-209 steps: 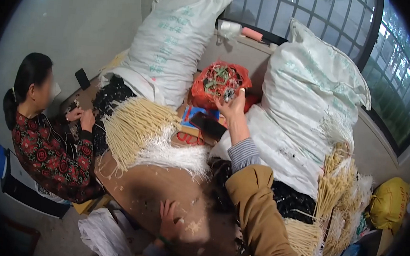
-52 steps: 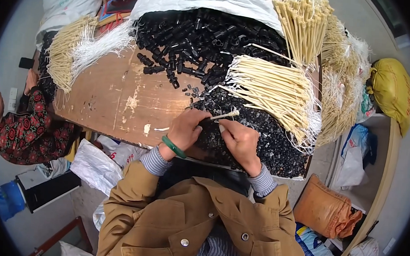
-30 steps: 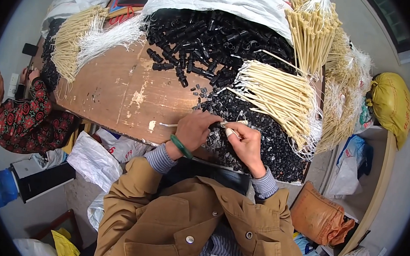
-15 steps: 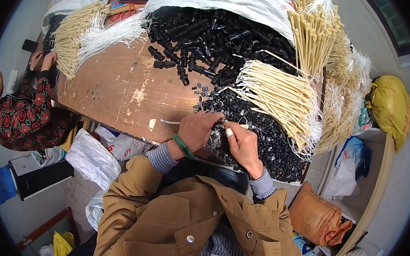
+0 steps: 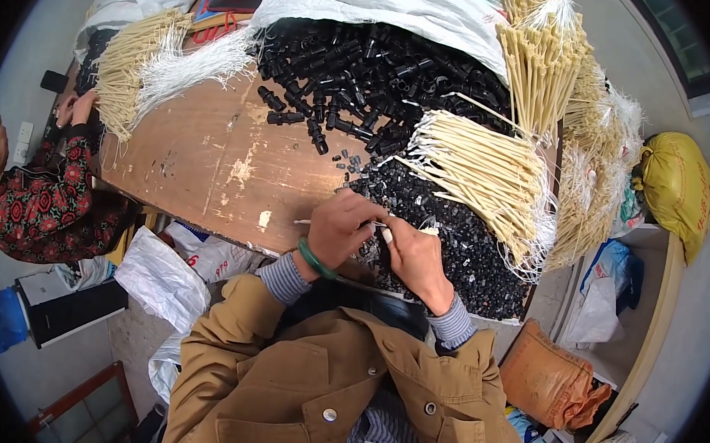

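My left hand (image 5: 339, 230), wearing a green bangle at the wrist, is closed around a thin cream tube whose pale end (image 5: 302, 221) sticks out on its left. My right hand (image 5: 420, 261) is pinched close beside it, a white cover on one digit. A short pale bit (image 5: 430, 230) shows behind its fingers, and a white strand seems to run between both hands. What the right fingertips grip is too small to make out. Under and beyond the hands spreads a heap of small black pieces (image 5: 483, 272). A bundle of cream tubes with white cords (image 5: 477, 185) lies across it.
Black pipe-like fittings (image 5: 365, 74) spill from a white sack (image 5: 386, 6) at the back of the brown table (image 5: 186, 160). More tube bundles (image 5: 542, 70) stand far right; another (image 5: 131, 66) lies left. A co-worker (image 5: 40, 191) sits at the left end. An orange sack (image 5: 550, 371) stands right.
My hands have shifted slightly: the left fingers now reach across toward the right hand, and the right hand has turned a little. The tube's end has moved slightly right and down.
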